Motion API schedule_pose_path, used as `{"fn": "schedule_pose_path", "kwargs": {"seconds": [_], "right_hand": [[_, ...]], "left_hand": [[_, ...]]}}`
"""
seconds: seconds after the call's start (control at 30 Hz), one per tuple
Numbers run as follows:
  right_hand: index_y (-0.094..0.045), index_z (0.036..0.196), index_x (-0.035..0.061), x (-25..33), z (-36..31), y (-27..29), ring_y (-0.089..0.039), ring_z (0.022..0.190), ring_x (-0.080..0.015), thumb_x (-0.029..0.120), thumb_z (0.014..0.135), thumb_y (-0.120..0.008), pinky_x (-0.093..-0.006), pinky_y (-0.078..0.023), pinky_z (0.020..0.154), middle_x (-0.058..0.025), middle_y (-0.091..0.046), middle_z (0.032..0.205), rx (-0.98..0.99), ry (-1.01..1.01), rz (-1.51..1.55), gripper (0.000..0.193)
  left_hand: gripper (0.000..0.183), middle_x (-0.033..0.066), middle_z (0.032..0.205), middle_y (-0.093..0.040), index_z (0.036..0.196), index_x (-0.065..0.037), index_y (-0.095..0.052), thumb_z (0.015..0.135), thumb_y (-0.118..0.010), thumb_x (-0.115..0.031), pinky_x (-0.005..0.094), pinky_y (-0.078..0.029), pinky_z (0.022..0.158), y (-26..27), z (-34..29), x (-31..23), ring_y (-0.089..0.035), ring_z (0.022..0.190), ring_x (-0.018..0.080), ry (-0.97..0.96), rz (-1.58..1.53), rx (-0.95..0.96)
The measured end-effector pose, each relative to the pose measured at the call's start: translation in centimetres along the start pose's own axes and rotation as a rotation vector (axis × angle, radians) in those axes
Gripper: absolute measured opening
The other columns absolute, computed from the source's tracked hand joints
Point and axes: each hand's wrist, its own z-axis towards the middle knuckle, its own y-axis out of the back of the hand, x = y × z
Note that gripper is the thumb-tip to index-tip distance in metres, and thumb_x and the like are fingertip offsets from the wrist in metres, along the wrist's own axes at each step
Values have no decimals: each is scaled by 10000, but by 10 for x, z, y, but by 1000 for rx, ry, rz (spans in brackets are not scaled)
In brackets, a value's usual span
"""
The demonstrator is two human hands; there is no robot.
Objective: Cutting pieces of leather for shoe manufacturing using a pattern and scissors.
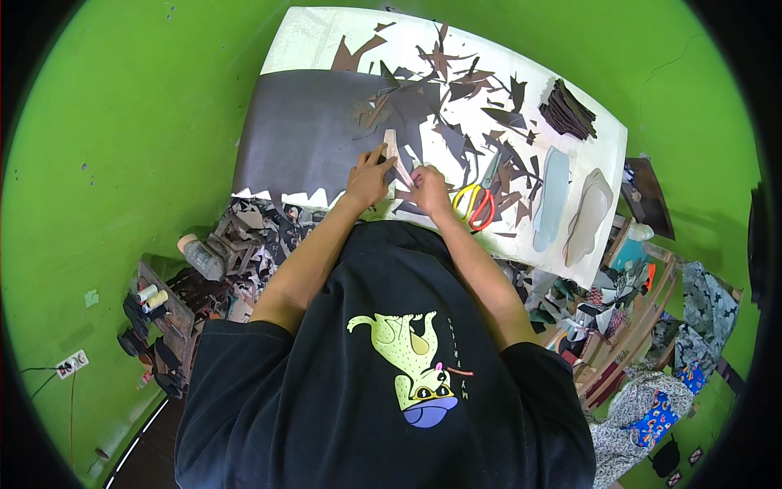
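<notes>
A dark brown sheet, which looks like leather, covers the left part of the white table. Fingers stretched and spread, my left hand presses a narrow pale template against the sheet near its right edge. My right hand is closed in a pinch close beside the template's lower end; what sits between its fingertips is too small to make out. Just right of that hand lie scissors with one yellow and one red handle, blades pointing away from me.
Dark offcuts are scattered over the white tabletop. A stack of dark cut pieces lies at the far right. Nearer are a bluish sole-shaped piece and greyish ones. Scraps and a wooden rack stand below the table.
</notes>
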Motion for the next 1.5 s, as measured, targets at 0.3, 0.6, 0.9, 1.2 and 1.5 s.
{"fn": "schedule_pose_path", "kwargs": {"seconds": [0.3, 0.6, 0.9, 1.2, 1.5], "right_hand": [[-714, 971, 5, -9, -5, 7, -726, 798, -254, -14, 715, -693, -337, -572, 757, -152, -734, 883, -63, -347, 94, 257], [-726, 1054, -8, 14, 0, 16, -736, 828, -272, 210, 826, -738, -352, -582, 784, -171, -745, 930, 68, -547, 137, 315], [-684, 977, -39, -4, 7, -8, -659, 583, -152, 221, 886, -738, -296, -492, 501, -109, -709, 797, 109, -488, 393, 281], [-656, 943, 35, 30, 3, 24, -615, 571, -89, 128, 876, -738, -209, -469, 475, -32, -646, 718, 160, -650, 789, 141], [-651, 910, 66, 36, -2, 29, -620, 673, -84, 103, 882, -733, -198, -509, 614, -5, -628, 756, 183, -637, 955, 94]], "left_hand": [[610, 53, 1522, -388, 1355, -188, -622, 765, -609, -33, 494, -487, 1006, 4, 3, 7, -424, 1327, 329, -22, -18, 28], [624, 44, 1542, -358, 1365, -202, -616, 764, -621, -37, 474, -475, 1027, 11, 4, 2, -418, 1328, 324, 16, -17, 85], [517, 90, 1505, -431, 1271, -181, -685, 774, -632, -48, 439, -471, 1030, 2, 6, 9, -442, 1304, 346, -24, -135, -8], [528, 96, 751, -725, 911, 6, -707, 868, -698, -520, 344, -569, 662, 18, 11, 12, -666, 624, 224, 776, -885, 431], [561, 5, 964, -588, 1079, -72, -597, 846, -732, -565, 332, -536, 886, -27, -10, -27, -592, 1015, 165, 1209, -2006, 124]]}}
